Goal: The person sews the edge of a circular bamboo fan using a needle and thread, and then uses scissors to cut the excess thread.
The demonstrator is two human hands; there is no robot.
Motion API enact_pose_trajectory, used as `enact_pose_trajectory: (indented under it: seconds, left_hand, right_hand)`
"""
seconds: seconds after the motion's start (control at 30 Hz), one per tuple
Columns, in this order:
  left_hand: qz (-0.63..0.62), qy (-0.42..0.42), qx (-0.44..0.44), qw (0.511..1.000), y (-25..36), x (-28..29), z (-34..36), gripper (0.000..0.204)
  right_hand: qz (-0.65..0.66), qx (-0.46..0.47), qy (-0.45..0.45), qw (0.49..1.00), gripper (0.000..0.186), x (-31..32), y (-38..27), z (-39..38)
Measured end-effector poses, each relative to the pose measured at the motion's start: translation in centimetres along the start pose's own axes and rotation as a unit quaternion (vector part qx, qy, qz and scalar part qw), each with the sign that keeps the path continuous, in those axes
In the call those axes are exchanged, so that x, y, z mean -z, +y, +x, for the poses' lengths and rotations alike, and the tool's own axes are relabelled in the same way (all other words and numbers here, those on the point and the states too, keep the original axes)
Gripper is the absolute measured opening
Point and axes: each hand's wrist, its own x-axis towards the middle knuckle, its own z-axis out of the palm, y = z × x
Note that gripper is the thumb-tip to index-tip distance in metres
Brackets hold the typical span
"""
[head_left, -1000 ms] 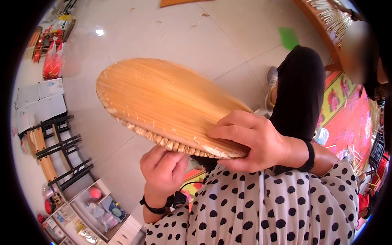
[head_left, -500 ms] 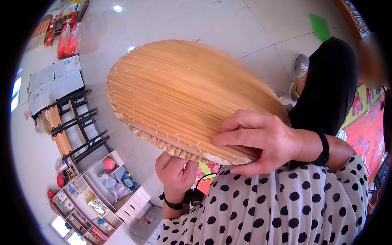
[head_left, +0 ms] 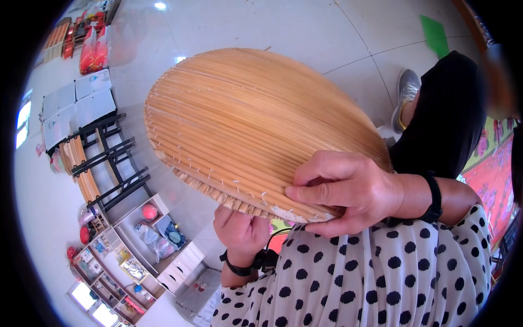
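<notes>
A round, flat mat of stitched stalks (head_left: 245, 114), tan and ribbed with short white stitches near its border, is held tilted in front of me. Along its near left side, the cut stalk ends of a lower layer show. My right hand (head_left: 351, 191) clasps the near edge, with bent fingers on the top face and another digit at the rim. Under that edge, my left hand (head_left: 242, 231) is closed, its fingertips partly hidden by the mat. Whatever it pinches there cannot be seen. Both wrists wear black bands.
A shelf unit (head_left: 117, 261) with bags and small goods stands at the left, beside black-framed folded furniture (head_left: 109, 158) and white boxes (head_left: 76, 103). Beyond the mat lies a tiled floor (head_left: 261, 24) with a green sheet (head_left: 434, 35). Another person's leg (head_left: 444, 114) is at the right, by floral cloth (head_left: 487, 180).
My left hand has shifted slightly right and further beneath the mat's edge. The fingers of my right hand have drawn closer together on the top face. The mat stays nearly in place.
</notes>
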Motion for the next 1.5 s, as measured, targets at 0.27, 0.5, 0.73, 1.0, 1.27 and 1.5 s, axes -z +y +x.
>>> enact_pose_trajectory:
  seconds: [0.27, 0.5, 0.73, 1.0, 1.27, 1.5]
  left_hand:
    - [-0.014, 0.011, 0.016, 1.000, 0.0, -0.2, -0.4, 0.025]
    - [-0.053, -0.025, 0.031, 0.998, -0.5, 0.3, -0.8, 0.030]
    - [-0.072, -0.061, 0.013, 0.995, -0.3, 1.2, 0.4, 0.028]
    - [-0.066, -0.134, 0.033, 0.988, 1.1, 3.0, 2.2, 0.021]
    - [-0.099, -0.095, 0.103, 0.985, 1.8, 3.0, 2.7, 0.017]
    - [-0.141, -0.031, 0.105, 0.984, 1.8, 1.0, 2.0, 0.014]
  right_hand:
    - [-0.010, -0.007, 0.010, 1.000, 0.048, 0.0, 0.0, -0.1]
    - [0.003, -0.017, 0.012, 1.000, 0.049, 0.0, 0.0, -0.1]
    - [0.026, -0.036, 0.007, 0.999, 0.047, 0.1, 0.0, -0.2]
    - [0.040, -0.052, -0.005, 0.998, 0.046, 0.3, 0.0, -0.2]
    - [0.049, -0.057, 0.002, 0.997, 0.047, 0.4, 0.0, -0.3]
    - [0.064, -0.044, 0.010, 0.997, 0.048, 0.3, 0.3, -0.5]
